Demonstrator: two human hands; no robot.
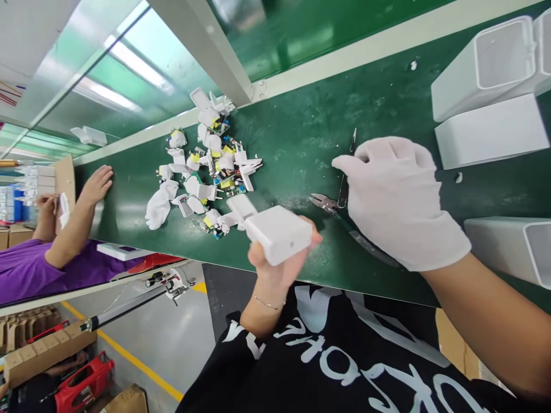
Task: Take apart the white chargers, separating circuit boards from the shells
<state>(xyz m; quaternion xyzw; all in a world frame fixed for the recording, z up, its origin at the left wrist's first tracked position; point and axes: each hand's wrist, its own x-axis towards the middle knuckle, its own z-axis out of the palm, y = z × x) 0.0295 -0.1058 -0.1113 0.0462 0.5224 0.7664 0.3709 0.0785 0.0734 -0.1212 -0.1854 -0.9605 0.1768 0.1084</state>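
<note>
My bare left hand (282, 269) grips a white plastic adapter case (279, 232) from below. The case has rounded edges and a small round mark on its near face. A white piece (241, 209) shows just behind it, and I cannot tell whether the two are joined. My right hand (390, 201), in a white glove, is above the bench with its fingers curled and its thumb out to the left; what is inside the fingers is hidden. Under the thumb passes a thin knife-like tool (342, 192), partly covered. Beside it lie diagonal cutters (359, 235), their handles partly hidden by the glove.
A pile of broken white cases and circuit boards (215, 163) covers the bench left of centre, with a crumpled white glove (158, 205) beside it. White open-ended boxes (486, 132) stand at right. At far left, a co-worker's arm (81, 212) rests over the green bench (293, 149).
</note>
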